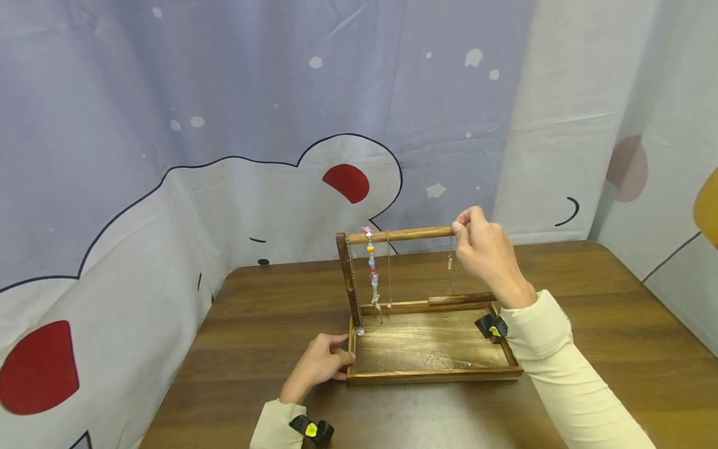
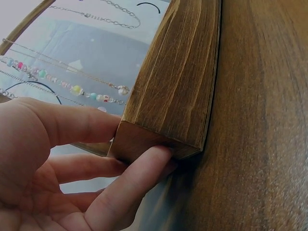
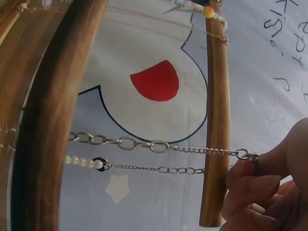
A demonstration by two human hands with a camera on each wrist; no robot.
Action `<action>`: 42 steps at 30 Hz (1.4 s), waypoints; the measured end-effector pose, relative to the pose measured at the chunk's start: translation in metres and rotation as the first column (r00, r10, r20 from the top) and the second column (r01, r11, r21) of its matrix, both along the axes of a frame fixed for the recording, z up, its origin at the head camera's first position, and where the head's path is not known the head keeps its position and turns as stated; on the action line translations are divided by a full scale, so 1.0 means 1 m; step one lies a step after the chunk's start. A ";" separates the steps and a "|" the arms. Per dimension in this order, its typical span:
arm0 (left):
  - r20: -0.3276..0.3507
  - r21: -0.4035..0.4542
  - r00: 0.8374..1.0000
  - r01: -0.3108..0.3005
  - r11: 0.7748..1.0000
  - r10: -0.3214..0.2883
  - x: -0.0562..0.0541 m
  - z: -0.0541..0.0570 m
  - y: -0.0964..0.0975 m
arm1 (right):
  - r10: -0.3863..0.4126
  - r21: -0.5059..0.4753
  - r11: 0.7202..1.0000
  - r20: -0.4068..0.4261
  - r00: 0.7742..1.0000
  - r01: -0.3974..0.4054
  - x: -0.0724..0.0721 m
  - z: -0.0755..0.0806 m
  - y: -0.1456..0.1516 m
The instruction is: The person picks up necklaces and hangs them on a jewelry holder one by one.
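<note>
A wooden jewelry stand (image 1: 432, 376) with a tray base stands on the table. My left hand (image 1: 318, 363) grips the tray's front left corner, fingers and thumb against the wood (image 2: 163, 91). Up at the right end of the top rod (image 1: 412, 234), my right hand (image 1: 488, 252) pinches the clasp end of a silver chain with pearl-like beads (image 3: 126, 143). This chain (image 1: 450, 262) passes over the rod and hangs below it. Farther left on the rod hang a colorful beaded strand (image 1: 374, 274), a fine chain with a small pendant (image 1: 388, 274) and another chain (image 1: 351, 268) by the post.
Thin wiry jewelry (image 1: 440, 362) lies in the tray near its front edge. A shorter wooden bar (image 1: 460, 299) runs along the back right of the tray. Around the stand stretches the brown wooden table (image 1: 252, 324), with a patterned cloth (image 1: 269, 93) hanging behind it.
</note>
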State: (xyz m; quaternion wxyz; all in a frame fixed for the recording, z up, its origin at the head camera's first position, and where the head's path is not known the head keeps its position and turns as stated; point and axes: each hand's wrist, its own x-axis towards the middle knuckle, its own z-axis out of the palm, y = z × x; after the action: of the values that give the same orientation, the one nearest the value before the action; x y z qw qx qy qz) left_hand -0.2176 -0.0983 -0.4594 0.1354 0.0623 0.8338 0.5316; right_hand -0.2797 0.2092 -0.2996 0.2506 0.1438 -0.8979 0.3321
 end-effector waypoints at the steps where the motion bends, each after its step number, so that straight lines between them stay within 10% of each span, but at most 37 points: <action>1: 0.000 0.001 1.000 -0.001 1.000 0.001 0.000 0.000 0.000 | 0.003 0.000 1.000 0.000 1.000 -0.003 0.000 -0.001 -0.001; 42: 0.004 0.000 1.000 0.000 1.000 0.000 0.001 0.002 0.000 | 0.179 0.078 0.982 -0.069 0.981 -0.174 0.004 -0.015 -0.055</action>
State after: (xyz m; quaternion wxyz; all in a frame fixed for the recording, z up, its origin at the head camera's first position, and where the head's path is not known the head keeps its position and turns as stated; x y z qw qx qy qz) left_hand -0.2163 -0.0986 -0.4576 0.1369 0.0614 0.8334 0.5319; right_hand -0.2754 0.1539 -0.3142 0.2487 0.2442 -0.8828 0.3148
